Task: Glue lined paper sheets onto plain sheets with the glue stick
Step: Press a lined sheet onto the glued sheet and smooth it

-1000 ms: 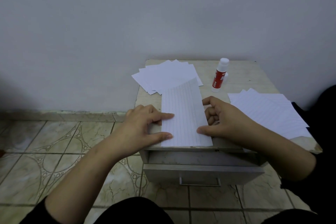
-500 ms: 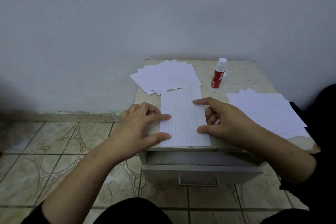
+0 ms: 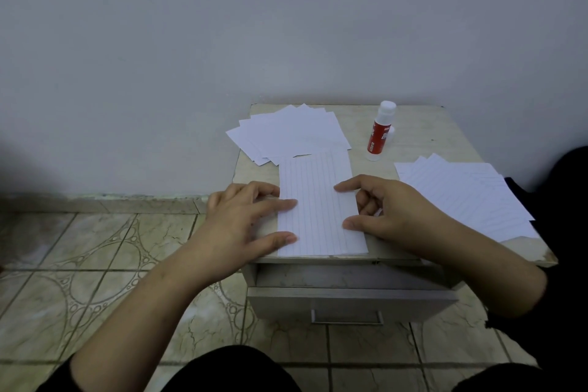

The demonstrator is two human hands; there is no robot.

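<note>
A lined paper sheet (image 3: 318, 200) lies flat at the front of the small table (image 3: 413, 143). My left hand (image 3: 245, 219) presses its left edge with index finger and thumb stretched out. On the sheet's right edge, my right hand (image 3: 388, 210) presses with index finger and thumb, its other fingers curled. A fanned pile of plain sheets (image 3: 286, 134) lies at the table's back left. Several lined sheets (image 3: 467, 194) lie spread on the right. The red glue stick (image 3: 380, 132) with a white cap stands upright at the back.
The table stands against a grey wall (image 3: 286, 25). Its drawer (image 3: 346, 302) is pulled slightly out below the front edge. Patterned floor tiles (image 3: 95, 264) spread to the left. My dark-clothed knees (image 3: 229, 369) are at the bottom.
The lined sheet's raised far end has come down flat onto the table. My right index finger has stretched out onto the sheet. My left hand has barely moved.
</note>
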